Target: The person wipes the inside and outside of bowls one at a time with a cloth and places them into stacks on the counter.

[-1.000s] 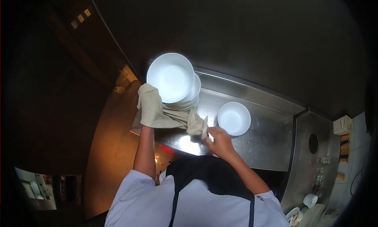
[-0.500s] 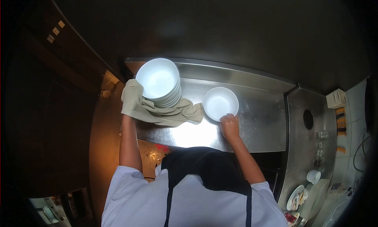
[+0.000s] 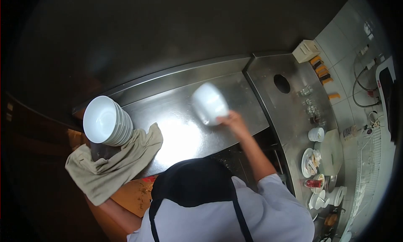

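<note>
- Right hand [image 3: 232, 121] clenched on the rim of a single white bowl [image 3: 208, 103], lifted tilted above the steel table [image 3: 180, 116].
- Left hand hidden under the beige cloth [image 3: 110, 164] beside the bowl stack [image 3: 107, 121]; grip impossible to tell.
- Step in hand, judging by this: carrying the loose bowl off the table.
- Next move calls for a steady hold and clearance past the table edge.
</note>
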Demonstrator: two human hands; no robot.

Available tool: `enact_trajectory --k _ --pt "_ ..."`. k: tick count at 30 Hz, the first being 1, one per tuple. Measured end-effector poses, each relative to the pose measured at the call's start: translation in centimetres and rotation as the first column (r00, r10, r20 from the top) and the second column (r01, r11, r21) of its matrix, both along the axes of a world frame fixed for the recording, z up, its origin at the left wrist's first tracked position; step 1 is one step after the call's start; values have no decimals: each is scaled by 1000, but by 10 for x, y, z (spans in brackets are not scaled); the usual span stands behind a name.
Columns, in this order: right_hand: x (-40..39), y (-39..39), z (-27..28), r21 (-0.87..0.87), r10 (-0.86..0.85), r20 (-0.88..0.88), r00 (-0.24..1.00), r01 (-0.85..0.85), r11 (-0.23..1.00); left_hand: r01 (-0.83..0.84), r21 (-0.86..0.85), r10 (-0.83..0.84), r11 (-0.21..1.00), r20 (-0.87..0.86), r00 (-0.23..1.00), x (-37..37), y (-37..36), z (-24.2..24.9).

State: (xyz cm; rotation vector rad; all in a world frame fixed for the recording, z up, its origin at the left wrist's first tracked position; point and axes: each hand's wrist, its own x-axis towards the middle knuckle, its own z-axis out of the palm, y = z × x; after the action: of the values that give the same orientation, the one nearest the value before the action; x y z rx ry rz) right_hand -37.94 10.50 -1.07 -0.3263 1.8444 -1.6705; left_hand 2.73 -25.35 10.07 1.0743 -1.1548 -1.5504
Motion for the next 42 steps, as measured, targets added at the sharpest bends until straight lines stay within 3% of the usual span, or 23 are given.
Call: enact_trajectory --k 2,3,7,11,14,17,18,19,20,21,23,26,29,32,33,35,36,37,39,42 --pt "-52 37 30 -80 -161 -14 987 159 984 -2 -23 3 1000 8 1000 -2 8 0" --pt "-74 56 52 -229 -211 6 977 207 951 1 -33 0 999 9 1000 -5 12 0" --pt "-136 126 121 -669 -363 123 924 347 658 42 -45 -42 998 3 999 -19 36 0" --pt "-131 145 179 -860 -349 111 930 266 436 119 -22 -120 993 -22 993 -40 58 -1" --pt "-96 126 197 -853 -328 10 945 179 489 192 -2 -192 981 -46 980 -62 74 -1" --pt "-57 99 187 -664 -338 -276 900 77 744 280 31 -277 959 -95 956 -83 92 0" --pt "-36 80 185 -584 -367 -321 873 123 803 314 44 -307 948 -117 944 -91 98 1" --pt "-5 62 198 -322 -299 -437 848 162 933 349 56 -338 936 -145 930 -99 104 2" --pt "11 53 195 -19 -74 -601 796 78 997 386 71 -369 920 -177 912 -107 111 3" --pt "21 35 193 25 128 -804 581 -181 983 421 86 -396 903 -211 894 -114 116 4" --pt "47 6 187 279 338 -922 191 -278 919 481 115 -435 869 -285 854 -126 128 4" --pt "73 -20 173 449 503 -864 -21 -486 750 548 152 -462 822 -384 799 -138 142 8" --pt "86 -29 165 505 538 -837 -104 -528 683 561 167 -449 811 -437 779 -138 146 8" --pt "87 -39 172 344 448 -887 109 -492 800 492 93 -428 866 -372 824 -125 132 -25" --pt "74 -41 156 195 370 -890 265 -512 837 475 41 -438 879 -327 837 -118 131 -29" --pt "74 -58 143 -78 347 -655 672 -517 853 452 -24 -439 892 -291 850 -114 134 0" --pt "75 -65 139 -218 317 -470 823 -457 862 443 -37 -433 896 -300 850 -112 137 16" --pt "76 -77 129 -292 329 -293 898 -412 863 445 -12 -418 896 -365 832 -112 141 34" --pt "80 -103 103 -325 431 -107 896 -441 837 457 29 -387 889 -486 784 -112 148 72" --pt "89 -133 90 -247 672 -45 739 -660 709 455 43 -336 889 -614 714 -101 146 113"
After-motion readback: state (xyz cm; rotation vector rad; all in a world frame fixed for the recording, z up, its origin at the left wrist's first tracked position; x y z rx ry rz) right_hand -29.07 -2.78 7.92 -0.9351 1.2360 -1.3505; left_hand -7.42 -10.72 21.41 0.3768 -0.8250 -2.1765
